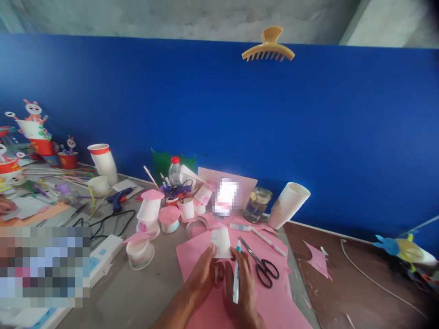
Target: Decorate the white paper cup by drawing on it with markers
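A white paper cup (220, 243) is upside down in front of me, its wide rim toward me. My left hand (203, 270) is closed around the cup's left side, thumb along its wall. My right hand (246, 281) grips a white pen (236, 285) with a teal end pointing away from me; its fingertips are at the cup's right rim. Both hands are over sheets of pink paper (190, 256). Black-handled scissors (265, 269) lie just right of my right hand, blades partly apart. Past the cup, a white pen-like stick (269, 242) rests on the paper.
Pink-topped cups (151, 205) and a tape roll (196, 227) stand left. A glass jar (257, 204) and leaning cup stack (289, 204) are at the back right. A glue gun (118, 198) and power strip (103, 260) lie left. Another person's hand (7, 205) shows far left.
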The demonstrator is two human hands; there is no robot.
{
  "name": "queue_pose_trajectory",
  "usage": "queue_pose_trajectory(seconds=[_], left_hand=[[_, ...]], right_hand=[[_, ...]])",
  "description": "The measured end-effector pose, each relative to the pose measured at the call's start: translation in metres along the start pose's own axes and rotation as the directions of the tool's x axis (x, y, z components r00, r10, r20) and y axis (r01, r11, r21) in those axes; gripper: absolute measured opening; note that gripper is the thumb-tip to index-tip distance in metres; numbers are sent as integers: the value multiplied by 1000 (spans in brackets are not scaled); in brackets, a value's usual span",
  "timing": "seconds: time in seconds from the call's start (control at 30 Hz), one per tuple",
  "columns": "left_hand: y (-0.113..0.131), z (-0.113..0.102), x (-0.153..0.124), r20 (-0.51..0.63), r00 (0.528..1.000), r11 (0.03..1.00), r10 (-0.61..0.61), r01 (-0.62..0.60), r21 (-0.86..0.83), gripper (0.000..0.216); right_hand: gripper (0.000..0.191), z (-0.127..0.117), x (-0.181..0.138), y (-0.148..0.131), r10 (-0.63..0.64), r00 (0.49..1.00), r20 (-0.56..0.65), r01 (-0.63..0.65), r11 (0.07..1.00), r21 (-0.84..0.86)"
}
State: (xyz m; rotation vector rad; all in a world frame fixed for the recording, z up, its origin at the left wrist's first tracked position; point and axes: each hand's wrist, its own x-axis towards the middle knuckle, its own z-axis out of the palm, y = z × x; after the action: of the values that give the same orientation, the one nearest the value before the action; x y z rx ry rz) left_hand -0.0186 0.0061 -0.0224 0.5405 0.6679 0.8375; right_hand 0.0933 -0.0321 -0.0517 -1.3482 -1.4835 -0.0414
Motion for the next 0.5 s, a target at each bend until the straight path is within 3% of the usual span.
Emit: queue_pose_trajectory(seconds=[0.17,0.33,0.5], left_hand=[[1,-1,2,-45,999,1000,10,-11,-14,67],[4,-3,4,-90,996,998,10,-15,-57,68],[6,-3,5,-193,980,997,57,-64,-33,65]], right_hand=[[37,5,-4,3,-38,999,10,38,999,-3],[36,8,-7,0,-73,995,-64,70,996,-58],[48,6,-12,-1,-118,985,-127,112,992,-53]])
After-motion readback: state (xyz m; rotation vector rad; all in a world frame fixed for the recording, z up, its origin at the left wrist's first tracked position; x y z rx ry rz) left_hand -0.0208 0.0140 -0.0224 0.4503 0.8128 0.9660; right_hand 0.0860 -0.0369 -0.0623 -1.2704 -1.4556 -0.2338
